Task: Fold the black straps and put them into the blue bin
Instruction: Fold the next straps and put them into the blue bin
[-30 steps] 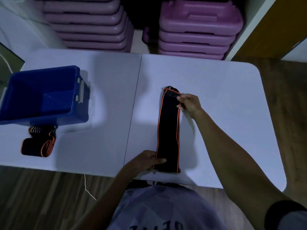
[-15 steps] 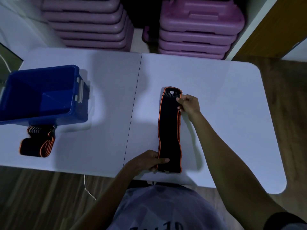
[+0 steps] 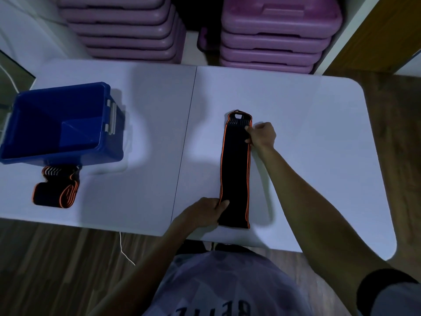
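Both hands are pinching the strap [image 3: 234, 169] flat on the counter [image 3: 145, 124]: right hand [image 3: 262, 135] far end, left hand [image 3: 205, 213] near end; next, folding it end to end.

Left hand [image 3: 202, 213] near (thumb out), right hand [image 3: 262, 135] outstretched, fingers curled

Person in a pale grey T-shirt [image 3: 218, 286] with dark block lettering [image 3: 216, 312] on the front, a wide black band [image 3: 373, 286] edging the short right sleeve [image 3: 398, 299], arms [image 3: 319, 213] bare down to left hand [image 3: 200, 214] and right hand [image 3: 262, 135].
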The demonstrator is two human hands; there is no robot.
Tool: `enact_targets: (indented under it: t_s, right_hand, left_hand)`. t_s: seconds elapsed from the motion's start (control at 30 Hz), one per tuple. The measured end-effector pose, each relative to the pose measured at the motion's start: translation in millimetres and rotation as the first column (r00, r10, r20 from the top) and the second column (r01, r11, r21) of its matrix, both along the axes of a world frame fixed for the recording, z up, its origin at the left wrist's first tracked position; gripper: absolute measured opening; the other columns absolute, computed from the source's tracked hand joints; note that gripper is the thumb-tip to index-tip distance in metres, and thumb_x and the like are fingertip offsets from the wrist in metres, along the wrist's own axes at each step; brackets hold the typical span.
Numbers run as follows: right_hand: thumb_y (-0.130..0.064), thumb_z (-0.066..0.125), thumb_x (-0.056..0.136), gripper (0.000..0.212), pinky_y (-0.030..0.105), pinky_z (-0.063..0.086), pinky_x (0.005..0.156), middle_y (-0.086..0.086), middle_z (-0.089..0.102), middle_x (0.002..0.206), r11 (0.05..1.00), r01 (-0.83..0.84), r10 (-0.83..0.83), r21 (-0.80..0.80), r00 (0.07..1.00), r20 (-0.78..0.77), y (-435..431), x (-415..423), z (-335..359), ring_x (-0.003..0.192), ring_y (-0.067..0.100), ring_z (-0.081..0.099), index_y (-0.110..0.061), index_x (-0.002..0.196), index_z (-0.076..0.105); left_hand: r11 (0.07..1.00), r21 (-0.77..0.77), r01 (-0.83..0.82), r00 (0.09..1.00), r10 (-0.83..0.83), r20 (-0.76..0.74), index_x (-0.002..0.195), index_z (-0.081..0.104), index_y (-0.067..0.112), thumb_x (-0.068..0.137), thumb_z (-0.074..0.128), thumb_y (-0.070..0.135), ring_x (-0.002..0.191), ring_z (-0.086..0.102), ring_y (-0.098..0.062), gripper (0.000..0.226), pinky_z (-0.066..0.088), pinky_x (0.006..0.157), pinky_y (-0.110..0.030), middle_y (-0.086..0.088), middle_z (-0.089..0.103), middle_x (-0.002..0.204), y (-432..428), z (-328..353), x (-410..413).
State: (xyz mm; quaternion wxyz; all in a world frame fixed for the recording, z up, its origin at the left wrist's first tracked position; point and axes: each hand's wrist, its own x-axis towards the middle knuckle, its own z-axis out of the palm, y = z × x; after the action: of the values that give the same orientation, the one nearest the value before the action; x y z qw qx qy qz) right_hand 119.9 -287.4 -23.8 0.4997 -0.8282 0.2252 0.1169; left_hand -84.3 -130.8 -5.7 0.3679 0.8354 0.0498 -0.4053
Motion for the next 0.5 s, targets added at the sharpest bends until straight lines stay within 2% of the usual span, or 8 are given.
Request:
enact_targets:
  t_s: [0.07,0.13,0.2,0.27,0.37,0.43,0.5]
  right_hand:
    - [-0.042,0.063,0.078,0.027,0.016,0.039,0.047,0.004,0.060,0.080,1.000,-0.015,0.015,-0.026,1.000,0.024,-6.2,-23.6,2.2,0.057,0.012,0.058,-0.017,0.078,0.051]
    - [-0.043,0.058,0.080,0.035,0.016,0.043,0.054,0.004,0.060,0.073,0.997,-0.066,0.066,-0.026,0.998,0.017,-15.2,-61.5,9.3,0.062,0.015,0.057,-0.009,0.076,0.057]
    - [-0.037,0.055,0.086,0.039,0.025,0.047,0.062,0.006,0.060,0.065,0.993,-0.116,0.117,0.009,0.993,-0.016,-27.4,-105.4,14.3,0.059,0.016,0.057,0.001,0.076,0.059]
    - [-0.032,0.053,0.090,0.036,0.029,0.047,0.057,0.009,0.061,0.068,0.987,-0.135,0.143,0.084,0.984,-0.103,-38.2,-145.5,18.6,0.059,0.017,0.056,0.002,0.080,0.060]
    - [-0.026,0.049,0.095,0.029,0.030,0.047,0.057,0.015,0.063,0.077,0.967,-0.198,0.225,0.162,0.960,-0.170,-40.8,-178.5,21.0,0.062,0.016,0.056,-0.002,0.091,0.064]
    - [-0.023,0.045,0.097,0.030,0.030,0.046,0.062,0.020,0.065,0.083,0.946,-0.289,0.311,0.143,0.935,-0.168,-39.8,-183.2,22.0,0.068,0.018,0.057,-0.002,0.096,0.067]
    - [-0.024,0.043,0.098,0.031,0.031,0.048,0.063,0.016,0.065,0.081,0.937,-0.326,0.344,0.128,0.923,-0.173,-41.6,-179.2,22.8,0.069,0.018,0.057,-0.004,0.094,0.066]
  left_hand:
    - [0.991,0.106,0.078,0.996,-0.081,0.024,0.070,0.050,0.020,0.094,0.024,0.058,0.080,0.059,-0.022,0.052,0.045,0.079,-0.034,-0.006,0.061,0.083,2.9,-1.4,0.2]
    - [0.989,0.134,0.061,0.993,-0.074,0.096,0.070,0.053,0.016,0.095,0.025,0.054,0.079,0.061,-0.024,0.053,0.046,0.079,-0.035,-0.009,0.064,0.085,7.5,-3.7,0.4]
    - [0.996,0.011,-0.088,0.983,0.084,0.165,0.079,0.054,0.012,0.097,0.031,0.045,0.069,0.057,-0.017,0.045,0.045,0.071,-0.034,-0.008,0.064,0.082,9.6,-4.0,1.4]
    - [0.968,-0.145,-0.207,0.951,0.233,0.202,0.092,0.055,0.010,0.098,0.034,0.034,0.072,0.057,-0.015,0.032,0.047,0.075,-0.037,-0.013,0.065,0.090,7.0,-5.4,3.5]
    - [0.958,-0.243,-0.152,0.936,0.218,0.275,0.100,0.057,0.012,0.100,0.032,0.024,0.076,0.062,-0.024,0.028,0.047,0.074,-0.033,-0.016,0.066,0.088,-0.9,-7.9,3.4]
    - [0.966,-0.236,-0.107,0.928,0.182,0.326,0.096,0.057,0.013,0.099,0.032,0.020,0.076,0.061,-0.028,0.027,0.045,0.069,-0.028,-0.017,0.066,0.084,-4.9,-9.2,0.9]
    - [0.972,-0.191,-0.138,0.907,0.202,0.369,0.086,0.055,0.015,0.098,0.033,0.017,0.072,0.057,-0.026,0.025,0.040,0.065,-0.019,-0.014,0.063,0.080,-3.4,-9.0,4.8]
